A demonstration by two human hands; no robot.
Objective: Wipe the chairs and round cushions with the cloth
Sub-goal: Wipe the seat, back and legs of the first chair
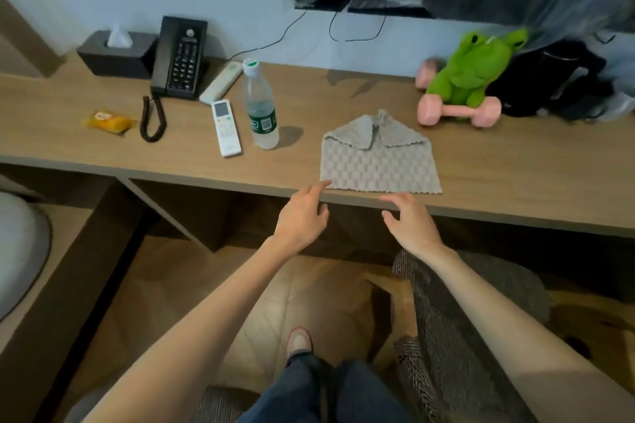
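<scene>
Forearms extended; left hand and right hand fingers released, empty. Grey checked cloth, far corners folded in, lies on tabletop just beyond the fingers, left index at its corner.

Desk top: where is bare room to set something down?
The desk is bare between the water bottle and the cloth, and right of the cloth in front of the pink dumbbell. Crowded: phone, remote beside the bottle, orange packet.
</scene>
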